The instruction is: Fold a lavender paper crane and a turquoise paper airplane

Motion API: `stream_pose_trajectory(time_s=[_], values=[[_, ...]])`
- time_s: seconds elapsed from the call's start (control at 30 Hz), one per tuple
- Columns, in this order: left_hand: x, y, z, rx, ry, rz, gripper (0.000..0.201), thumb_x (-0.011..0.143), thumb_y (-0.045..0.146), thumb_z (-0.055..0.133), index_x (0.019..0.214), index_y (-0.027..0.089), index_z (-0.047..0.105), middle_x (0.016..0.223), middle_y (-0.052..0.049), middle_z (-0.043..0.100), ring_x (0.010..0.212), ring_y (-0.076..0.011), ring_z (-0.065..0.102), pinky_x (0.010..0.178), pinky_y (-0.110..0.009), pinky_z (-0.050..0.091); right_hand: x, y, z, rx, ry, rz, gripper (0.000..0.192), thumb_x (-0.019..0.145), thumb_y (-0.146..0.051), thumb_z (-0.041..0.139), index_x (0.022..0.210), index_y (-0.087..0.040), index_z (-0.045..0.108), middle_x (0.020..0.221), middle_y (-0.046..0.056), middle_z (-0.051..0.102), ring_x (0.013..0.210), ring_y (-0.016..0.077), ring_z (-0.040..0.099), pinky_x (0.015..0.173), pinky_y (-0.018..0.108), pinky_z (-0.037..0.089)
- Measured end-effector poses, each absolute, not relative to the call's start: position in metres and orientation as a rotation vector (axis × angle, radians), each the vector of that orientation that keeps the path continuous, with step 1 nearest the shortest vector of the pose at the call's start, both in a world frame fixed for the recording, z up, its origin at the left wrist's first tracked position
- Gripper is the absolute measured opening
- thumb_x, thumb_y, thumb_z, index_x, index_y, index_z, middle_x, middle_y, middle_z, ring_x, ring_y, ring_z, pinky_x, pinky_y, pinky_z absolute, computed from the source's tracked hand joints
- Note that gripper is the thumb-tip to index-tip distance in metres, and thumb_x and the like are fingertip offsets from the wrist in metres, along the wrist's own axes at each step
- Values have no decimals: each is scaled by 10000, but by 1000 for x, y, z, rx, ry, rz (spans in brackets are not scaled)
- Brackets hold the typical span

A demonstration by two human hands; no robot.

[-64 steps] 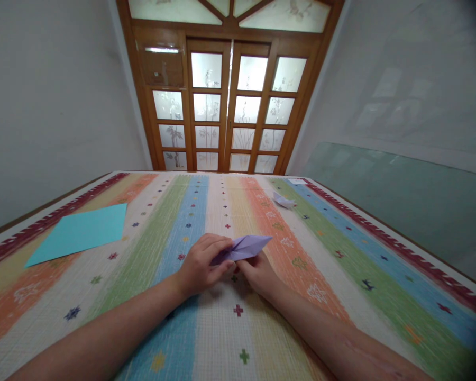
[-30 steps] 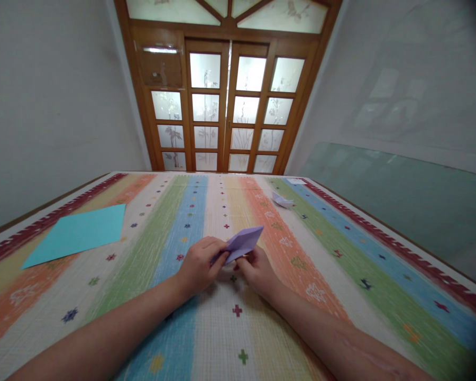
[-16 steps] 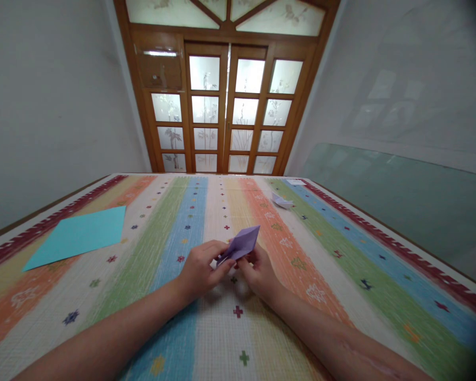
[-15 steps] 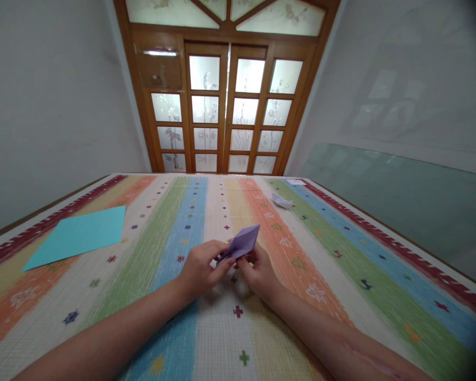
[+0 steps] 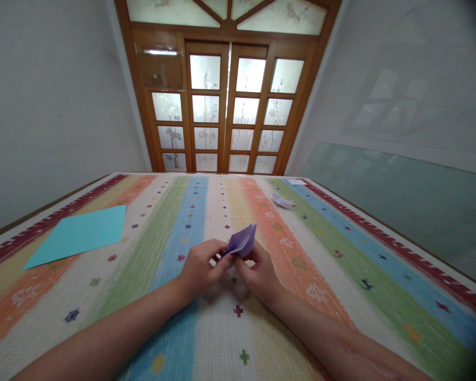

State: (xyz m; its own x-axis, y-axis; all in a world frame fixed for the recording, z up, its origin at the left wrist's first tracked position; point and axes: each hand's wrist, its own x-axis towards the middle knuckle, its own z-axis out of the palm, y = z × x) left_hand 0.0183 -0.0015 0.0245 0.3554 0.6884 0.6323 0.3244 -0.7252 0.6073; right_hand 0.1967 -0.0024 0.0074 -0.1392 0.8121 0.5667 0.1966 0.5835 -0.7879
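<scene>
- The counter (image 5: 333,248) carries a striped mat in green, blue, orange and cream; everything else lies on it.
- A flat blue sheet (image 5: 79,234) lies at about 10 o'clock from the hands, well apart from them, with nothing on it.
- The left hand (image 5: 200,269) and right hand (image 5: 257,272) meet near the middle of the counter, both pinched on the lower end of the purple folded paper (image 5: 241,241), left fingertips on its near-left corner, right fingertips just beside them.
- The purple folded paper is lifted off the mat, its pointed tip tilted up toward 1 o'clock. By its look it is very light, thin and easily creased; layered folds make it somewhat stiffer, but a hard squeeze would likely crush it. The safest hold seems to be along the folded edges near the base, where the fingers sit.
- A small white folded paper (image 5: 282,200) rests far off at 1 o'clock.
- No box, bowl or other container shows anywhere.
</scene>
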Motion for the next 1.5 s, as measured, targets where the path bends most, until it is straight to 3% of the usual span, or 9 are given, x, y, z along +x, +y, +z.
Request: stream_pose_trajectory(time_s=[0.13, 0.27, 0.5, 0.7, 0.9, 1.03, 1.23, 1.5], values=[[19, -2, 26, 2200, 906, 1314, 182, 959, 259, 554, 1035, 189, 704, 952, -63, 727, 822, -172, 660, 717, -270, 513, 193, -4, 6, -867, -1583, 674, 203, 848, -219, 677, 1019, -240, 569, 949, 23, 652, 832, 181, 663, 704, 308, 570], [20, 1, 27, 2010, 1004, 1348, 230, 961, 297, 550, 895, 164, 725, 814, -55, 706, 731, -168, 633, 655, -261, 482, 192, -5, 7, -825, -1493, 773, 361, 826, -295, 740, 1025, -265, 440, 991, 18, 608, 863, 173, 645, 705, 305, 565], [23, 10, 18, 1683, 937, 1282, 308, 952, 398, 579, 893, 144, 745, 732, -46, 689, 724, -182, 639, 631, -258, 480, 193, -1, 11, -745, -1489, 974, 376, 859, -364, 711, 778, -242, 365, 987, 36, 588, 833, 167, 598, 660, 284, 508], [26, 8, 17, 1680, 954, 1257, 305, 940, 400, 601, 946, 142, 762, 829, -71, 735, 748, -185, 656, 668, -274, 504, 194, -2, 13, -782, -1564, 905, 313, 907, -417, 624, 753, -227, 428, 833, 5, 520, 667, 136, 485, 567, 252, 437], [27, 6, 21, 1602, 869, 1300, 301, 914, 355, 644, 1117, 145, 716, 1063, -115, 740, 942, -222, 692, 888, -354, 533, 194, -4, 10, -783, -1609, 950, 235, 927, -457, 591, 901, -225, 562, 923, 40, 576, 799, 179, 570, 672, 288, 512], [28, 6, 21, 1483, 849, 1339, 415, 895, 330, 672, 1271, 172, 600, 1038, -101, 732, 909, -208, 697, 837, -345, 551, 193, -3, 11, -771, -1567, 1063, 240, 910, -459, 623, 904, -226, 566, 836, 12, 561, 716, 160, 576, 633, 279, 521], [28, 6, 19, 1585, 940, 1402, 175, 877, 329, 681, 938, 168, 657, 869, -53, 695, 794, -169, 656, 714, -273, 528, 193, -1, 12, -793, -1520, 1078, 230, 896, -445, 642, 876, -223, 585, 802, 9, 595, 719, 167, 600, 642, 288, 529], [26, 7, 23, 1625, 1050, 1344, 211, 875, 359, 674, 859, 153, 717, 820, -52, 717, 749, -175, 657, 672, -267, 514, 194, 0, 9, -847, -1555, 993, 194, 901, -394, 652, 870, -203, 636, 791, 24, 644, 716, 171, 612, 657, 300, 506]])
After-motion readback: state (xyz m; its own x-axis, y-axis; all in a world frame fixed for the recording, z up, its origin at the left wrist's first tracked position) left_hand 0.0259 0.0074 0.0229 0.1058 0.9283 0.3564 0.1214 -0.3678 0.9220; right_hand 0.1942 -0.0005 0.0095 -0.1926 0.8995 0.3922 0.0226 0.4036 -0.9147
